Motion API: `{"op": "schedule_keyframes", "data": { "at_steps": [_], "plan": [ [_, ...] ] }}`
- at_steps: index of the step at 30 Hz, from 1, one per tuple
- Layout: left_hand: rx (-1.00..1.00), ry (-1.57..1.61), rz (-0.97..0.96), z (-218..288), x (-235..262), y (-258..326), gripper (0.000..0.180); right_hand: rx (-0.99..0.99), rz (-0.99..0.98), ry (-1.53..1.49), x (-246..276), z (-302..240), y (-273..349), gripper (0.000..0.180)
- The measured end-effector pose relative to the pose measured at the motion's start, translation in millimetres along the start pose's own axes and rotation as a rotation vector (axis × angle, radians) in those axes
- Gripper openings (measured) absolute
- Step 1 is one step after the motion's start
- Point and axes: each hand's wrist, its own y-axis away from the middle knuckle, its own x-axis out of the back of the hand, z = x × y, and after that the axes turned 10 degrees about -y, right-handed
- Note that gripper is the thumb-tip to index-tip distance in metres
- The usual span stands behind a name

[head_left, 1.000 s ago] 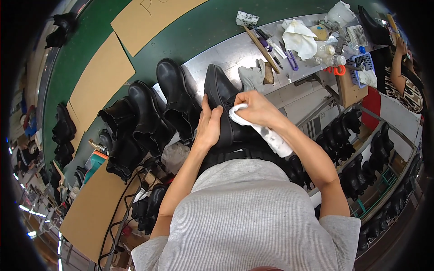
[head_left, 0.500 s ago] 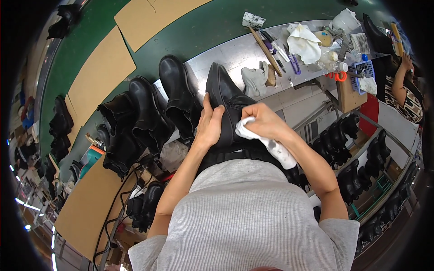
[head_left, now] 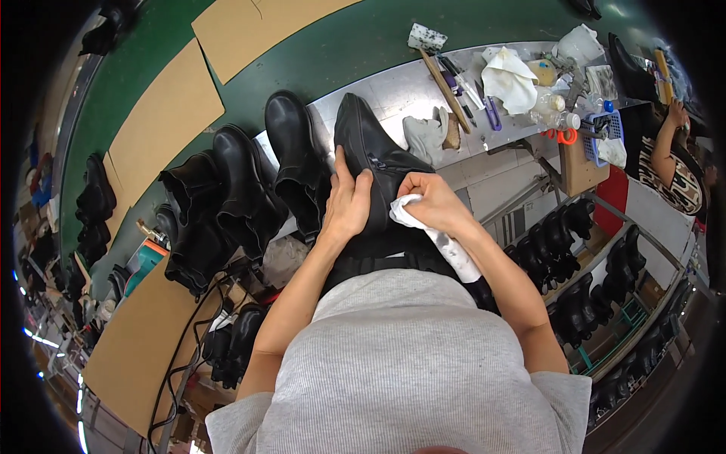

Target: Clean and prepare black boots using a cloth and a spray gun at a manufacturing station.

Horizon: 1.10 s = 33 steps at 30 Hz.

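A black leather ankle boot [head_left: 368, 136] with a side zip stands in front of me, its toe pointing away over the metal tabletop. My left hand [head_left: 349, 200] grips the boot's left side, its fingers lying along the leather and its thumb on the near face. Between the fingers and thumb of my right hand [head_left: 437, 203] is a bunched white rag [head_left: 457, 261], pressed against the boot's right side near the shaft. Its dark-smudged tail hangs under my right wrist. My right fingertips are partly hidden in the folds.
Several black boots [head_left: 289, 129] stand to the left along the green table [head_left: 318, 53]. Markers, a purple-handled tool [head_left: 491, 113], a pale cloth [head_left: 508, 79], bottles and a blue basket [head_left: 607, 136] lie at right. Boot racks [head_left: 582, 227] stand lower right; another person's arm [head_left: 665, 147] shows at far right.
The boot's toe has shifted a little left and farther away. My right hand and the rag have moved slightly left along the boot; my left hand keeps its hold.
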Motion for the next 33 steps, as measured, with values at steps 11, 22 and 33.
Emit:
{"op": "schedule_keyframes", "data": {
  "at_steps": [11, 22, 33],
  "plan": [
    [-0.042, 0.060, -0.036, -16.4, -3.5, -9.6, 0.081, 0.183, 0.021, -0.008, -0.8, 2.8, -19.7, 0.015],
    [-0.051, 0.100, -0.033, -18.2, -0.2, -10.0, 0.081, 0.213, -0.110, 0.085, 2.8, 0.5, -27.3, 0.019],
    [-0.093, 0.125, -0.026, -16.3, -7.1, -15.6, 0.080, 0.400, 0.205, 0.176, -2.0, -9.5, -11.2, 0.010]
  ]
}}
